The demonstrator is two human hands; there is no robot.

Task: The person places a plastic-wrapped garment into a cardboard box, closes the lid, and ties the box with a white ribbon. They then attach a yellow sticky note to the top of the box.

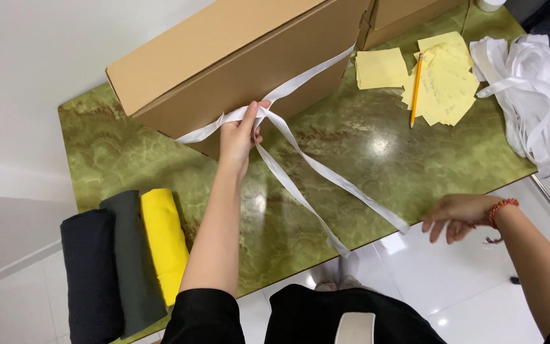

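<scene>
A brown cardboard box (224, 57) stands at the back of the green marbled table (351, 146). A white ribbon (313, 172) runs around the box and two loose tails trail across the table toward the front edge. My left hand (240, 134) pinches the ribbon where it crosses at the box's front side. My right hand (456, 216) hovers at the table's front right edge, near the end of one ribbon tail, fingers apart and holding nothing. A red bead bracelet is on that wrist.
Three fabric rolls lie at the front left: black (90, 274), dark grey (132, 261) and yellow (163, 242). Yellow paper notes (444, 83) with a pencil (416, 89) sit at the back right. A heap of white ribbon (536, 95) fills the right edge. A second box (402, 16) stands behind.
</scene>
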